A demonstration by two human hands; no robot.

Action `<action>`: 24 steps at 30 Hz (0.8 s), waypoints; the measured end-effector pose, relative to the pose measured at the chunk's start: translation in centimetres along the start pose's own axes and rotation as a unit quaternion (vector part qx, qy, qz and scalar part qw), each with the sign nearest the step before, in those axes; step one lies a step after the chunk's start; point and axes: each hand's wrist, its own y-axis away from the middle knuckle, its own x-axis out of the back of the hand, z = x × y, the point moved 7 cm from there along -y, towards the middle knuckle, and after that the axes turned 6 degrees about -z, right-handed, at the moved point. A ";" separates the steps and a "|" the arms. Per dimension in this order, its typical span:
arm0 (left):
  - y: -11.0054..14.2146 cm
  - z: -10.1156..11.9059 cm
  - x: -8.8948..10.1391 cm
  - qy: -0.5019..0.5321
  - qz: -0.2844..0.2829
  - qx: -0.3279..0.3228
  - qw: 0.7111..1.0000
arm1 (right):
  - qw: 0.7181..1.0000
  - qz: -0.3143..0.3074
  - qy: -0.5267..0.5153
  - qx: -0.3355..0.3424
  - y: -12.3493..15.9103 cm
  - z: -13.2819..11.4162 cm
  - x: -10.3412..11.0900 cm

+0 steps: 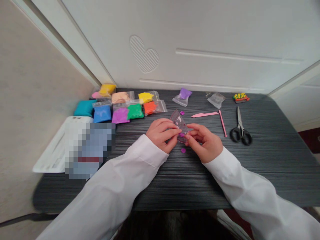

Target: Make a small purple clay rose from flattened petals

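Between my hands is a clear, pink-tinted plastic sheet with a curved edge (178, 117), tilted, with small white and red prints on it. My left hand (162, 133) is closed on its left side, fingertips by a bit of purple clay (182, 134) on the sheet. On the right, my right hand (203, 141) pinches the sheet's edge near the same clay. A flattened purple clay disc (183, 150) lies on the table just below the sheet, and a second small purple piece (182, 113) lies above it. The undersides of my fingers are partly hidden.
Bags of coloured clay (121, 115) crowd the back left, beside a white tray (50, 150) and a blurred-out item. To the right lie a pink plastic knife (205, 114), a thin pink tool (223, 124) and black-handled scissors (240, 130). A purple clay bag (184, 94) is behind.
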 end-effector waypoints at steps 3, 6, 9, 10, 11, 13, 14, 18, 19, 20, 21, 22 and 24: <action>-0.1 -0.1 -0.1 0.008 -0.005 0.008 1.000 | 1.000 -0.002 -0.003 0.006 0.0 -0.1 -0.1; -0.2 -0.3 0.0 0.024 0.004 0.025 0.999 | 1.000 -0.003 0.010 0.008 0.1 -0.1 -0.1; -0.4 -0.4 0.1 0.039 0.005 0.034 0.999 | 0.999 -0.004 0.034 0.010 0.1 -0.2 0.0; -0.5 -0.4 0.1 0.042 0.002 0.033 0.999 | 0.999 -0.005 0.042 0.012 0.1 -0.2 0.0; -0.6 -0.4 0.2 0.044 0.000 0.032 0.999 | 0.999 -0.006 0.049 0.016 0.1 -0.3 0.0; -0.6 -0.4 0.2 0.043 -0.007 0.033 0.999 | 0.998 -0.008 0.063 0.024 0.2 -0.6 -0.1; -0.6 -0.5 0.2 0.040 -0.012 0.034 0.999 | 0.997 -0.009 0.071 0.027 0.2 -0.7 -0.1; -0.5 -0.5 -0.2 0.031 -0.031 0.033 0.998 | 0.995 -0.006 0.093 0.031 0.3 -0.9 0.0; -0.4 -0.5 -0.3 0.031 -0.034 0.032 0.998 | 0.995 -0.005 0.096 0.030 0.3 -0.9 0.0; -0.4 -0.4 -0.3 0.032 -0.034 0.031 0.998 | 0.995 -0.004 0.097 0.030 0.3 -0.9 0.0; -0.4 -0.4 -0.4 0.034 -0.035 0.032 0.998 | 0.995 -0.002 0.096 0.029 0.2 -0.9 0.0; -0.4 -0.4 -0.4 0.035 -0.037 0.034 0.998 | 0.995 -0.001 0.095 0.029 0.2 -0.8 0.1; -0.4 -0.4 -0.4 0.037 -0.044 0.041 0.997 | 0.995 0.004 0.091 0.030 0.2 -0.8 0.2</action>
